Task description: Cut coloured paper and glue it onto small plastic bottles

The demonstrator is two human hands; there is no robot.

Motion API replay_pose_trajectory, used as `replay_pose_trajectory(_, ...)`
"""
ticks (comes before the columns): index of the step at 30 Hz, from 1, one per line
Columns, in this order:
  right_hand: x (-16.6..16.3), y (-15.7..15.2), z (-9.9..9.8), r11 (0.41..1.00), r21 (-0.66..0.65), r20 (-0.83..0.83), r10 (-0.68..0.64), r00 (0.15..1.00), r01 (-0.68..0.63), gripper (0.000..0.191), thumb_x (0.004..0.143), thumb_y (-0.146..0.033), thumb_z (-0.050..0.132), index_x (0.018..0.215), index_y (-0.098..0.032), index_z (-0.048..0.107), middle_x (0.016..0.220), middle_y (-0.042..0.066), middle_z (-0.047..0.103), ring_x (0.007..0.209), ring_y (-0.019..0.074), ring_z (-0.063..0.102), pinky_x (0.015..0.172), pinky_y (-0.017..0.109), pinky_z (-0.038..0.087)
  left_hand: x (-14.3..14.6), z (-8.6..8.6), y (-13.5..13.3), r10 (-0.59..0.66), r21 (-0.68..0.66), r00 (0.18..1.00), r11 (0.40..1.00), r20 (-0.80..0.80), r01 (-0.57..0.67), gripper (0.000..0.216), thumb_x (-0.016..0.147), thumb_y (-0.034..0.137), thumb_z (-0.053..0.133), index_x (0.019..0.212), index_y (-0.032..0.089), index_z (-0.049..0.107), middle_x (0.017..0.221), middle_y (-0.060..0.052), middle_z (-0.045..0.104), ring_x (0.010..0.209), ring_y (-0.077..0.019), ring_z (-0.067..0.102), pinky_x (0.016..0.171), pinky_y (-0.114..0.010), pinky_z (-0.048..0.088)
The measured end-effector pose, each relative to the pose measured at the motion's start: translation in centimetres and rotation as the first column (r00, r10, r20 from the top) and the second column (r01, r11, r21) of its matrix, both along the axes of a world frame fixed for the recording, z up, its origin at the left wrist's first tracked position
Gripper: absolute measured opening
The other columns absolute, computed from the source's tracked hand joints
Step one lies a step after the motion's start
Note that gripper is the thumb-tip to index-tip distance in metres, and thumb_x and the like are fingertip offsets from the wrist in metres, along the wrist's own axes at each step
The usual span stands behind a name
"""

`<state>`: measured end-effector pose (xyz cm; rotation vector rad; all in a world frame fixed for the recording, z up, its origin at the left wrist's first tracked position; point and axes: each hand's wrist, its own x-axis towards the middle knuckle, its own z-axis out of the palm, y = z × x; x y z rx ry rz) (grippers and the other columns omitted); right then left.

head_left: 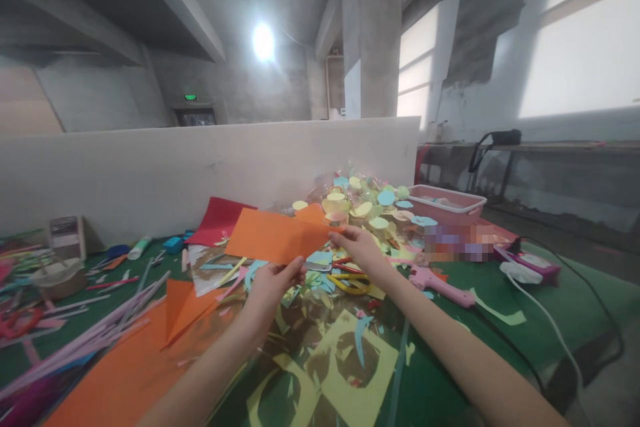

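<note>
A sheet of orange paper [270, 235] is held up over the cluttered table. My left hand [273, 288] pinches its lower edge, thumb on the near side. At the right end, my right hand [361, 250] grips the paper between thumb and fingers. Part of the sheet looks folded or overlapped near that end. Just below the hands lie yellow-handled scissors [353, 285], and a small metal piece [318, 267] shows beside my left fingertips. Yellow paper with round holes cut out [377, 380] lies nearer to me. A larger orange sheet [115, 367] rests at lower left.
Many paper circles [367, 209] are heaped at the back. A pink hot glue gun [443, 285] with a cord lies right of my right hand. Further back stand a pink basket [447, 213] and a white partition [210, 163]. Red paper [217, 221] and a glue stick [140, 248] lie left.
</note>
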<state>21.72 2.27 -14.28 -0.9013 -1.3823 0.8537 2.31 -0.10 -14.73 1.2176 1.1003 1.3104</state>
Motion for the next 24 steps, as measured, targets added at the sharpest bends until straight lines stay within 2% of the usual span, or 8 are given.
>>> replay_pose_trajectory(6, 3.9, 1.6, 0.7, 0.976, 0.063, -0.065, -0.202, 0.977, 0.206, 0.041, 0.073, -0.060, 0.063, 0.075, -0.019, 0.064, 0.073, 0.003, 0.065, 0.075, 0.0190, 0.057, 0.076, 0.031, 0.045, -1.4, 0.0, 0.7, 0.056, -0.009, 0.998, 0.998, -0.020, -0.056, 0.044, 0.049, 0.050, 0.086, 0.061, 0.011, 0.071, 0.064, -0.007, 0.070, 0.061, -0.0149, 0.064, 0.068, -0.027, 0.054)
replay_pose_trajectory(9, 4.9, 1.7, 0.8, 0.966, 0.072, -0.058, -0.244, 0.968, 0.248, 0.042, 0.075, -0.060, 0.061, 0.078, -0.018, 0.063, 0.074, 0.003, 0.064, 0.076, 0.0197, 0.057, 0.076, 0.032, 0.044, -2.2, -0.4, 1.6, 0.078, -0.008, 0.996, 0.997, -0.036, -0.078, 0.045, 0.048, 0.051, 0.086, 0.063, 0.012, 0.070, 0.066, -0.007, 0.071, 0.063, -0.0157, 0.066, 0.068, -0.027, 0.054)
replay_pose_trajectory(12, 3.9, 1.3, 0.6, 0.982, 0.064, 0.018, -0.179, 0.984, 0.178, 0.038, 0.077, -0.056, 0.061, 0.078, -0.019, 0.065, 0.076, 0.004, 0.066, 0.078, 0.0201, 0.058, 0.077, 0.032, 0.045, -2.4, -0.7, 1.9, 0.060, 0.010, 0.996, 0.998, -0.071, -0.059, 0.046, 0.052, 0.056, 0.083, 0.062, 0.013, 0.069, 0.066, -0.006, 0.071, 0.065, -0.0162, 0.066, 0.069, -0.027, 0.053)
replay_pose_trajectory(18, 0.9, 0.7, -0.3, 0.997, 0.038, 0.157, 0.065, 0.985, -0.071, 0.037, 0.081, -0.052, 0.061, 0.098, -0.020, 0.069, 0.099, 0.005, 0.070, 0.089, 0.0204, 0.064, 0.080, 0.032, 0.048, -1.8, -0.4, 1.3, 0.019, 0.068, 0.978, 0.998, -0.210, -0.005, 0.044, 0.056, 0.057, 0.081, 0.057, 0.014, 0.068, 0.061, -0.005, 0.068, 0.063, -0.0182, 0.063, 0.067, -0.028, 0.051)
replay_pose_trajectory(24, 0.7, 0.6, -1.0, 0.983, -0.013, 0.202, 0.182, 0.962, -0.183, 0.038, 0.082, -0.053, 0.061, 0.100, -0.020, 0.069, 0.096, 0.005, 0.070, 0.085, 0.0195, 0.063, 0.071, 0.029, 0.049, -1.8, 0.0, 0.9, 0.040, 0.106, 0.950, 0.994, -0.310, -0.007, 0.043, 0.059, 0.057, 0.079, 0.055, 0.015, 0.068, 0.059, -0.005, 0.068, 0.062, -0.0194, 0.062, 0.066, -0.028, 0.048)
